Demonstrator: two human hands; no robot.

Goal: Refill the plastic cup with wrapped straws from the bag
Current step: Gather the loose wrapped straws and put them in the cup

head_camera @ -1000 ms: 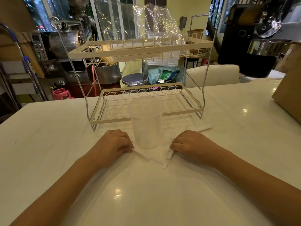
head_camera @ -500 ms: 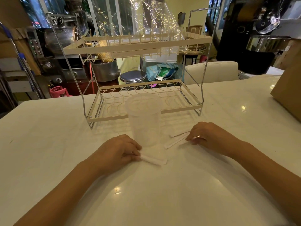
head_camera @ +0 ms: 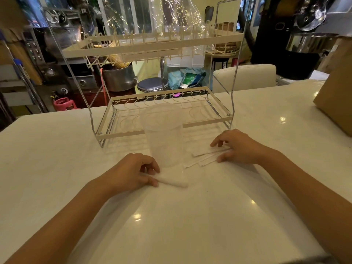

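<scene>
A clear plastic cup (head_camera: 163,138) stands upright on the white counter (head_camera: 171,221), just in front of the rack. My left hand (head_camera: 133,172) lies at the cup's near left and pinches the end of a white bundle, apparently the bag of straws (head_camera: 174,181), which rests on the counter before the cup. To the right of the cup, several wrapped straws (head_camera: 206,158) lie loose and fanned out. My right hand (head_camera: 237,147) rests on their far ends with its fingers spread. I cannot see anything inside the cup.
A cream two-tier wire rack (head_camera: 163,119) stands right behind the cup, with a crinkled clear plastic sheet (head_camera: 152,21) on its upper tier. A brown cardboard box (head_camera: 337,92) sits at the counter's right edge. Kitchen equipment fills the background.
My right hand has moved right and away from the cup, and loose wrapped straws now lie spread under it. My left hand stays beside the cup with the white bundle.
</scene>
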